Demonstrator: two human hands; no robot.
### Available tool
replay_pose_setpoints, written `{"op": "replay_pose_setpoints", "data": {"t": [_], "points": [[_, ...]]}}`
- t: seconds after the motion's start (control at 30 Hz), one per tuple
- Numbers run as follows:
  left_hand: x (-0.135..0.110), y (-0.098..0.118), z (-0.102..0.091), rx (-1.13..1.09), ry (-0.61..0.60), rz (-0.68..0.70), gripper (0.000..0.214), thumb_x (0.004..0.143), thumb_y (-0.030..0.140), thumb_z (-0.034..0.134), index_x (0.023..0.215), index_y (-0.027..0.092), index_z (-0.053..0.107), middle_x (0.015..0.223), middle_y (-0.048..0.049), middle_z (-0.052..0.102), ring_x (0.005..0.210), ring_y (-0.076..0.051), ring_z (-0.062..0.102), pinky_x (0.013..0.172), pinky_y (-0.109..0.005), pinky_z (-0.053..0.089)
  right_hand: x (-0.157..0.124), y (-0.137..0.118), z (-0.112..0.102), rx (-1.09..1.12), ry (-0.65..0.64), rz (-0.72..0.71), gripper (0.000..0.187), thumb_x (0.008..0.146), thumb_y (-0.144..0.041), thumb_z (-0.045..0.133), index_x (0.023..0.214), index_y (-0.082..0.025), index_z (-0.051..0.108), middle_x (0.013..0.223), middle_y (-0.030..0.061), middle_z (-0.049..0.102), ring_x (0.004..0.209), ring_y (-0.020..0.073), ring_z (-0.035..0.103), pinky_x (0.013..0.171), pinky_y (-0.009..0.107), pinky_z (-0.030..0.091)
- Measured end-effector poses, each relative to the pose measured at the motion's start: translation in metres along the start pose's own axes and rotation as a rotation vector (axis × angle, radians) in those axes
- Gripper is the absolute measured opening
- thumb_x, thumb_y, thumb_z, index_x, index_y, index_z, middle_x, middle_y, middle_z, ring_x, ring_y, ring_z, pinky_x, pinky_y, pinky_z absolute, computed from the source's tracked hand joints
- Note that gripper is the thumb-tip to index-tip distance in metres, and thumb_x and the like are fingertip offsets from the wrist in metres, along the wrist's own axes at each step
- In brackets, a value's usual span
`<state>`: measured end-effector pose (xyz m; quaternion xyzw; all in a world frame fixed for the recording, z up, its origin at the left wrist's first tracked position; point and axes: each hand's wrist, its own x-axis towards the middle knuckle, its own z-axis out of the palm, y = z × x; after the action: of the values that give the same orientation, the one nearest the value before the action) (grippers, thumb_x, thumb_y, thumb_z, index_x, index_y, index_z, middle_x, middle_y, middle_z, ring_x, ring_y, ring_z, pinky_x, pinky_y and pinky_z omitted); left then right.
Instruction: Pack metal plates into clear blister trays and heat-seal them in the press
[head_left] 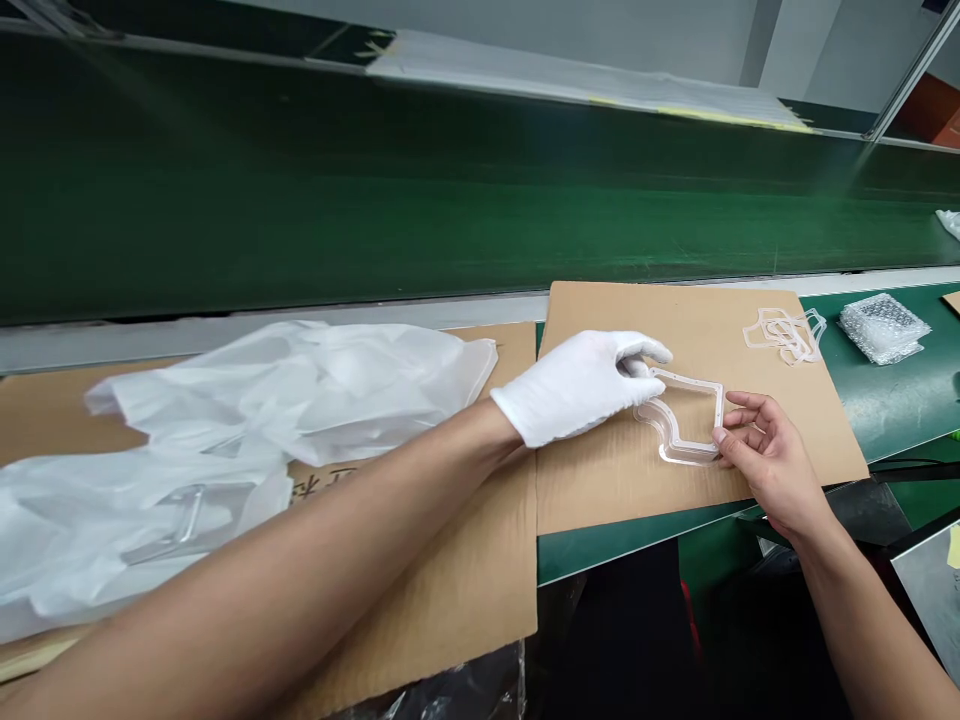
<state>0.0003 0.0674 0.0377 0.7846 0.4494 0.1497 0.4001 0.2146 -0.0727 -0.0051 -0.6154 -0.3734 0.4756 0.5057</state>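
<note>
A clear plastic frame (694,450) with an angular, partly curved outline is held just over a cardboard sheet (592,490). On its left side, my left hand (581,385), in a white glove, grips the edge between thumb and fingers. My bare right hand (769,455) pinches the frame's right side, thumb in front and fingers behind. Beyond the right hand, a loose pile of thin white outline-shaped strips (784,335) lies on the same cardboard.
White plastic bags (315,390) lie on another cardboard sheet (465,550) at left, a clear part showing inside the nearer one. A bubble-wrap bundle (885,328) rests on the green table (900,400) at right. A green conveyor belt (450,220) runs along the back.
</note>
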Motion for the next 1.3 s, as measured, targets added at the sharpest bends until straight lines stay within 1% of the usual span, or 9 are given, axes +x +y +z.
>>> {"op": "replay_pose_setpoints", "data": {"t": [0.17, 0.33, 0.43, 0.57, 0.73, 0.9, 1.03, 1.17, 1.3], "points": [[0.0, -0.002, 0.002, 0.025, 0.095, -0.03, 0.044, 0.085, 0.036, 0.066, 0.127, 0.023, 0.076, 0.095, -0.0005, 0.078, 0.087, -0.021, 0.073, 0.085, -0.033, 0.058, -0.002, -0.002, -0.003, -0.056, -0.019, -0.014, 0.063, 0.081, -0.054, 0.088, 0.13, -0.023, 0.061, 0.113, 0.0047, 0.063, 0.083, 0.0164, 0.068, 0.075, 0.035, 0.062], [0.001, -0.003, 0.002, 0.06, 0.125, -0.028, 0.041, 0.085, 0.036, 0.065, 0.122, 0.023, 0.078, 0.126, -0.0035, 0.077, 0.105, -0.023, 0.074, 0.101, -0.035, 0.057, 0.01, -0.01, -0.008, -0.134, 0.016, -0.033, 0.061, 0.084, -0.059, 0.083, 0.13, -0.023, 0.066, 0.127, 0.0108, 0.067, 0.089, 0.0202, 0.071, 0.076, 0.037, 0.061], [0.003, -0.004, 0.004, 0.048, 0.043, -0.034, 0.038, 0.088, 0.042, 0.064, 0.118, 0.023, 0.078, 0.123, -0.0031, 0.079, 0.107, -0.025, 0.074, 0.101, -0.035, 0.056, 0.023, -0.014, -0.007, -0.204, 0.011, -0.029, 0.053, 0.087, -0.058, 0.079, 0.125, -0.022, 0.071, 0.102, 0.0076, 0.074, 0.079, 0.0192, 0.067, 0.066, 0.033, 0.054], [0.005, -0.004, 0.009, 0.04, -0.022, -0.02, 0.03, 0.089, 0.039, 0.062, 0.109, 0.024, 0.079, 0.117, -0.0011, 0.081, 0.102, -0.023, 0.074, 0.095, -0.033, 0.056, 0.036, -0.019, -0.001, -0.215, 0.005, 0.025, 0.043, 0.085, -0.052, 0.077, 0.112, -0.019, 0.075, 0.066, -0.0019, 0.061, 0.055, 0.0127, 0.049, 0.051, 0.027, 0.038], [0.008, -0.004, 0.012, 0.0, -0.034, 0.0, 0.027, 0.088, 0.037, 0.062, 0.104, 0.024, 0.08, 0.111, -0.0002, 0.081, 0.098, -0.022, 0.074, 0.089, -0.031, 0.055, 0.041, -0.023, 0.003, -0.164, 0.007, 0.073, 0.035, 0.079, -0.045, 0.079, 0.102, -0.02, 0.073, 0.062, -0.0047, 0.055, 0.051, 0.0108, 0.045, 0.048, 0.024, 0.036], [0.011, -0.005, 0.017, -0.028, -0.056, 0.0, 0.029, 0.088, 0.045, 0.065, 0.101, 0.024, 0.079, 0.107, 0.0, 0.081, 0.097, -0.023, 0.073, 0.086, -0.032, 0.053, 0.043, -0.019, 0.004, -0.164, -0.016, 0.047, 0.042, 0.078, -0.058, 0.082, 0.094, -0.021, 0.072, 0.066, -0.004, 0.056, 0.05, 0.01, 0.044, 0.046, 0.025, 0.036], [0.011, -0.005, 0.02, -0.001, -0.042, 0.033, 0.032, 0.096, 0.045, 0.055, 0.095, 0.023, 0.079, 0.106, -0.0011, 0.08, 0.095, -0.023, 0.072, 0.085, -0.034, 0.051, 0.044, -0.015, 0.006, -0.171, -0.007, 0.013, 0.043, 0.08, -0.063, 0.081, 0.089, -0.023, 0.069, 0.066, -0.0041, 0.054, 0.05, 0.0111, 0.043, 0.046, 0.027, 0.033], [0.008, -0.003, 0.022, 0.057, 0.01, 0.047, 0.038, 0.092, 0.055, 0.064, 0.105, 0.023, 0.08, 0.109, -0.0042, 0.079, 0.096, -0.025, 0.072, 0.085, -0.035, 0.052, 0.042, -0.014, 0.008, -0.231, -0.064, -0.072, 0.042, 0.084, -0.061, 0.082, 0.102, -0.023, 0.074, 0.064, -0.0047, 0.05, 0.055, 0.0128, 0.039, 0.051, 0.028, 0.03], [0.007, 0.0, 0.025, 0.177, 0.034, 0.127, 0.032, 0.09, 0.048, 0.07, 0.106, 0.023, 0.083, 0.105, -0.0053, 0.077, 0.092, -0.024, 0.072, 0.086, -0.035, 0.052, 0.042, -0.013, 0.009, -0.273, -0.076, -0.109, 0.041, 0.085, -0.06, 0.082, 0.103, -0.023, 0.079, 0.058, -0.0061, 0.042, 0.056, 0.0134, 0.033, 0.055, 0.03, 0.024]]}}
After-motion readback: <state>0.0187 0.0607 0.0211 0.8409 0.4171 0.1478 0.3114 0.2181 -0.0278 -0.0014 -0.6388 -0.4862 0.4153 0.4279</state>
